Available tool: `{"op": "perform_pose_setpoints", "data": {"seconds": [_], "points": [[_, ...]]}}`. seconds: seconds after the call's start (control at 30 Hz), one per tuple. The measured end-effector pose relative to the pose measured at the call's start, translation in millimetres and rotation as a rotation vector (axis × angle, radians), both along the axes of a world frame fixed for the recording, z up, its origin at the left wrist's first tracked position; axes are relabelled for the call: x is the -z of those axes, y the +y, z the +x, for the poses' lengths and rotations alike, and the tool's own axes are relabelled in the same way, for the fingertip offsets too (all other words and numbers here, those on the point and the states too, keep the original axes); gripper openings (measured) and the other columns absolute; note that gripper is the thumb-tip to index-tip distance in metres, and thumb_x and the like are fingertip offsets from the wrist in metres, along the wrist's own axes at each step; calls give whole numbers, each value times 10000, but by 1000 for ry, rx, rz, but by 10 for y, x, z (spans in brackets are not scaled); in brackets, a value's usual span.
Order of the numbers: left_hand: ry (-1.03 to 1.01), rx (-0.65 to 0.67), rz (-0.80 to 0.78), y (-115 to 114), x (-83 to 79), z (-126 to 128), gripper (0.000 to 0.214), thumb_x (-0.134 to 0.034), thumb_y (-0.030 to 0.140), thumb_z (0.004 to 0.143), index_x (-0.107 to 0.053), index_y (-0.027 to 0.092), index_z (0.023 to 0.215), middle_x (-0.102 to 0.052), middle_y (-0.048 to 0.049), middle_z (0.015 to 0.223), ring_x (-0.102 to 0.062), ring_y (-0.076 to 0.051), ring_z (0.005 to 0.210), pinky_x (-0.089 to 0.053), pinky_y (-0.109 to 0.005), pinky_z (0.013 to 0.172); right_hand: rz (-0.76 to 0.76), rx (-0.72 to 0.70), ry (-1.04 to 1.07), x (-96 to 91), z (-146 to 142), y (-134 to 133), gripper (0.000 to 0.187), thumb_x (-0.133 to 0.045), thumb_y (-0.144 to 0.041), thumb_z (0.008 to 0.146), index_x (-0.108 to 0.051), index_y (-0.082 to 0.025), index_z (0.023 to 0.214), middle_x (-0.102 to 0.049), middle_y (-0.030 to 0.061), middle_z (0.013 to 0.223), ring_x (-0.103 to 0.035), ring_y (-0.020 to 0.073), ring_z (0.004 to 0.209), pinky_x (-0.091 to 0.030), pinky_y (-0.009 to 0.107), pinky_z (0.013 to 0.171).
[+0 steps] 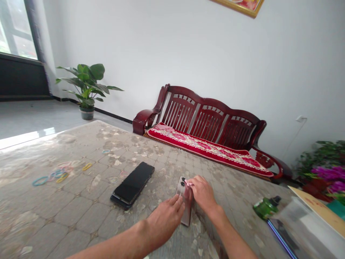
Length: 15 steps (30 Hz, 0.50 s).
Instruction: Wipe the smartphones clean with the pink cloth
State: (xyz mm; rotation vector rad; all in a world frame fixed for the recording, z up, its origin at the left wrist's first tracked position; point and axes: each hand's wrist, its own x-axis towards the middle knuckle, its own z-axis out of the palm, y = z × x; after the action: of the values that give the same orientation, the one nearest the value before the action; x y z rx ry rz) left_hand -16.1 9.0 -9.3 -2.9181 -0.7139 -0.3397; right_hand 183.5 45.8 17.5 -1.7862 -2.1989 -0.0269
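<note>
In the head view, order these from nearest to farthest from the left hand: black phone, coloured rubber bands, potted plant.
1. Black phone, just left of the left hand.
2. Coloured rubber bands, far left on the table.
3. Potted plant, beyond the table's far edge.

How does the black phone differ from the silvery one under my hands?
The glossy black slab phone lies screen up, untouched; the silvery-pink slab phone lies back up, camera lenses showing, the left hand pressing it and the right hand holding a pink band at its top. Both lie flat on the patterned table.
</note>
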Motion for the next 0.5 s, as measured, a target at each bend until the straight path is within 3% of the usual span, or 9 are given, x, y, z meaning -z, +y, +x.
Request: {"op": "perform_pose_setpoints", "data": {"seconds": [0.2, 0.37, 0.5], "points": [[-18, 8, -31, -7, 2, 2, 394, -510, 108, 902, -571, -8, 1273, -578, -240, 1341, -528, -314, 1281, -449, -413, 1074, 16, 67, -59, -31, -70, -19, 289, -432, -179, 981, -708, -239, 917, -663, 53, 961, -585, 197, 948, -391, 262, 822], [-23, 20, 3, 6, -2, 15, 400, -499, 91, 902, -558, -16, 1283, -599, -231, 1309, -532, -311, 1270, -428, -411, 1094, 13, -63, -30, -8, -95, -293, 302, -436, -129, 959, -714, -244, 965, -654, 43, 930, -579, 188, 929, -392, 256, 828], [-15, 11, 1, 8, 2, 2, 391, -527, 127, 909, -563, -4, 1275, -596, -222, 1319, -536, -312, 1268, -424, -400, 1094, 16, -28, -22, 7, -21, -156, 277, -455, -147, 958, -716, -240, 967, -662, 41, 966, -583, 186, 967, -391, 252, 856]]}}
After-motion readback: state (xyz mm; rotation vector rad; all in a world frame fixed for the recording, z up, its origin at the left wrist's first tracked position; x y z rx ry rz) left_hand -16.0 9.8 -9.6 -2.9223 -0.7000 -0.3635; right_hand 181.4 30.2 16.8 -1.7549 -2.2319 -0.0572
